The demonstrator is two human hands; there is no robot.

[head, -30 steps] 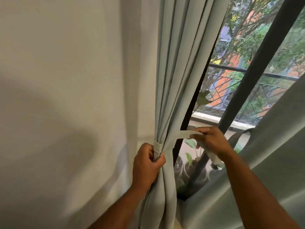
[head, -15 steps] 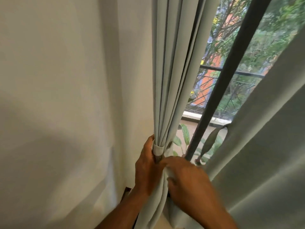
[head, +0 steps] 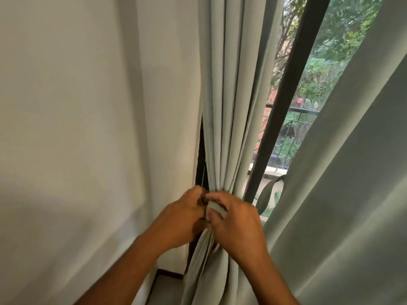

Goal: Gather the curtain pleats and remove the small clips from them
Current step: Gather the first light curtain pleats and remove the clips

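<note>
A pale grey-green curtain [head: 229,95] hangs in tight vertical pleats beside the wall, gathered into a narrow bundle at waist height. My left hand [head: 182,219] grips the bundle from the left. My right hand [head: 235,223] closes on it from the right, thumb and fingers pinching a pale fabric band [head: 217,209] that wraps the gathered pleats. The two hands touch at the bundle. No small clip shows; the hands hide that spot.
A plain white wall [head: 88,128] fills the left. A dark window frame bar [head: 284,102] runs up behind the curtain, with a balcony railing and trees outside. A second curtain panel [head: 352,172] hangs loose on the right. Dark skirting and floor sit below.
My right hand held the loose end of the band out to the right a second ago; it has come in to the bundle and now pinches the band beside my left hand.
</note>
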